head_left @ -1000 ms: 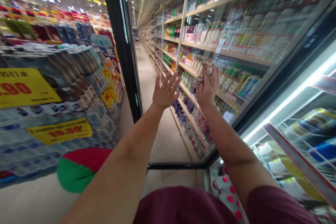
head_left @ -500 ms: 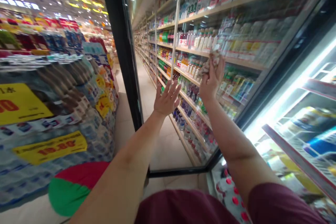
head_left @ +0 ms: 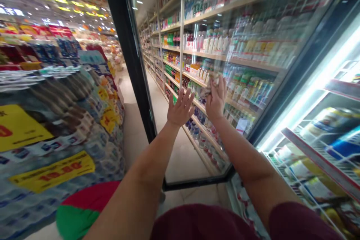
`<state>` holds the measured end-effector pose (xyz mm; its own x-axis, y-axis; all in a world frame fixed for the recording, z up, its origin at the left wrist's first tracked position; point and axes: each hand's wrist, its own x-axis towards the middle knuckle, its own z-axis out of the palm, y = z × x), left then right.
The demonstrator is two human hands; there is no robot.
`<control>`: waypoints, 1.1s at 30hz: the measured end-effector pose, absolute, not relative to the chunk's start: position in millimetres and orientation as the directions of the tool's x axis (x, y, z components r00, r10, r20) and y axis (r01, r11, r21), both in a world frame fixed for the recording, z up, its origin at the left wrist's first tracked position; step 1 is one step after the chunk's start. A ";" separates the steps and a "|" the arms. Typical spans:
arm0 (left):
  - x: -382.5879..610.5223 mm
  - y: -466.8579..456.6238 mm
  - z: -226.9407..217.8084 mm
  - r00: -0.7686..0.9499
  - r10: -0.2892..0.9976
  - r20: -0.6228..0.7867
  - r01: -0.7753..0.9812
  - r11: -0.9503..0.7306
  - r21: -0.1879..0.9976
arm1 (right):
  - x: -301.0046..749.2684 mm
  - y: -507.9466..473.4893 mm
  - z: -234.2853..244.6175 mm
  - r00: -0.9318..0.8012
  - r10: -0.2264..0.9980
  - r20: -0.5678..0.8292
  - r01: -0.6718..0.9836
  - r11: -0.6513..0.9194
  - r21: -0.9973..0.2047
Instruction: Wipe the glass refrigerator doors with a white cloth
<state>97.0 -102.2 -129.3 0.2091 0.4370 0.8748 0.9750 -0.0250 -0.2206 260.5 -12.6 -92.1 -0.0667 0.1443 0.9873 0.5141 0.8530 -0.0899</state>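
Observation:
An open glass fridge door (head_left: 239, 26) with a black frame stands in front of me. My left hand (head_left: 181, 108) lies flat against the glass with its fingers spread. My right hand (head_left: 216, 99) presses a crumpled cloth (head_left: 209, 85) against the glass just to the right of the left hand, fingers closed round it. Through the pane I see shelves of bottled drinks along an aisle.
The lit fridge interior (head_left: 317, 150) with wire shelves and packaged goods is at the right. Stacked packs of bottled water with yellow price signs (head_left: 53, 168) fill the left. A red and green object (head_left: 84, 210) sits low at the left. The tiled aisle runs ahead.
My right hand with the cloth rose on the glass, then came back down and left, closer to my left hand. The left hand stayed flat on the door.

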 end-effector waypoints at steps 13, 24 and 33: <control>91.7 -98.6 -130.1 0.204 0.430 0.879 0.978 -0.045 -0.205 | 284.2 25.9 -42.8 0.073 0.021 0.997 0.552 0.832 -0.058; 89.0 -97.1 -128.2 0.285 0.326 0.901 0.951 0.022 -0.309 | 360.5 121.2 47.0 0.386 0.101 0.917 0.555 0.769 -0.318; 92.6 -100.0 -126.4 0.304 0.317 0.898 0.931 0.100 -0.350 | 355.1 85.5 -35.7 0.140 -0.006 0.990 0.596 0.799 -0.080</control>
<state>92.6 -100.0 -126.4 0.3039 0.3170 0.8984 0.9313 0.1000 -0.3503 355.1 85.5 -35.7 0.1400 -0.0057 0.9901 0.5956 0.7993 -0.0796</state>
